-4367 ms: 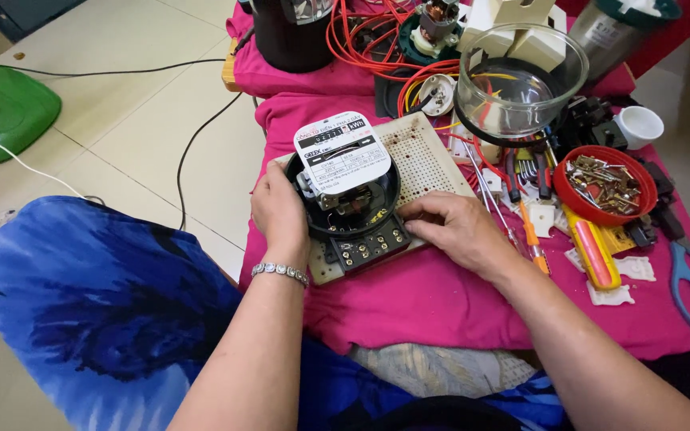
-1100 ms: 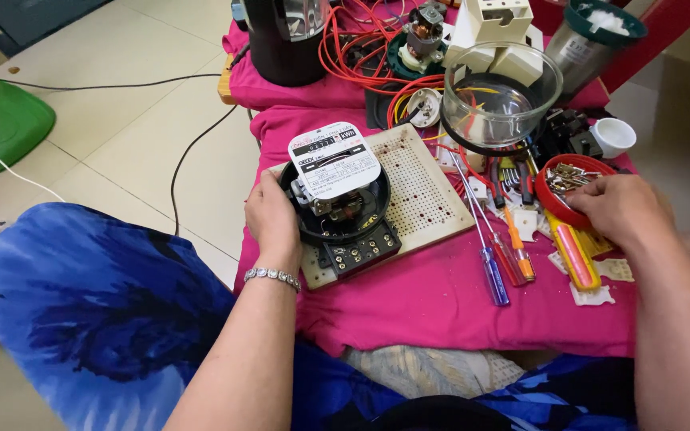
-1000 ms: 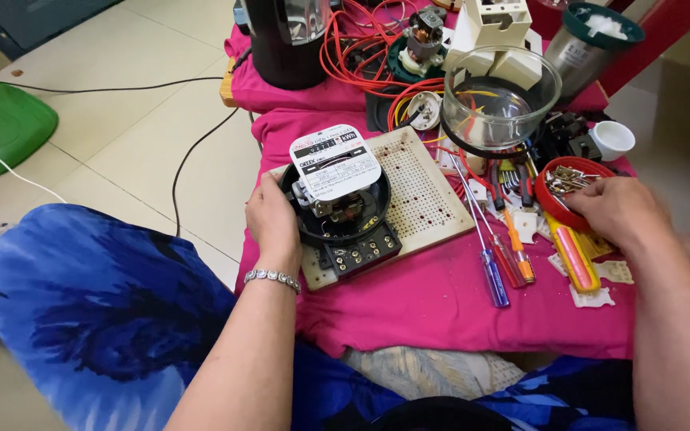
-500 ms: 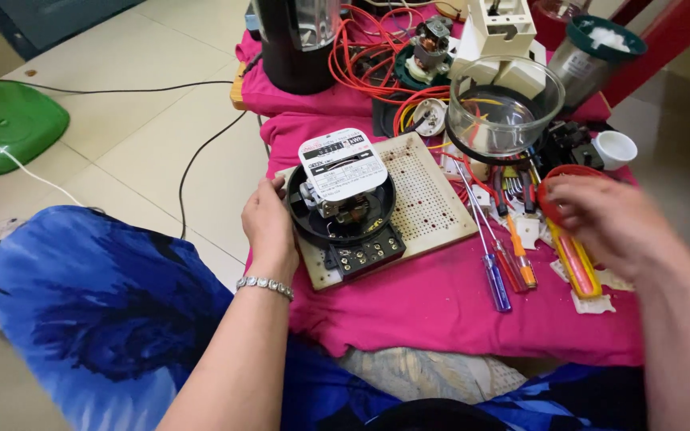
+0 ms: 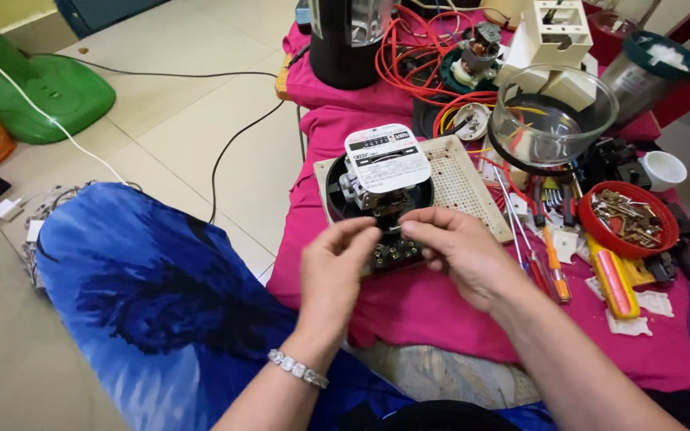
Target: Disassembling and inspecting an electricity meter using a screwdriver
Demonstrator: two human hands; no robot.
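Lying face-up on the pink cloth (image 5: pixel 473 319), the electricity meter (image 5: pixel 385 187) runs its long axis from the white dial plate (image 5: pixel 386 157) at the far end to the black terminal block (image 5: pixel 393 254) nearest the person. A round black base sits under the plate, on a beige perforated board (image 5: pixel 461 179). The left hand (image 5: pixel 337 275) and right hand (image 5: pixel 457 251) meet fingertip to fingertip over the terminal block; whether they pinch anything cannot be told
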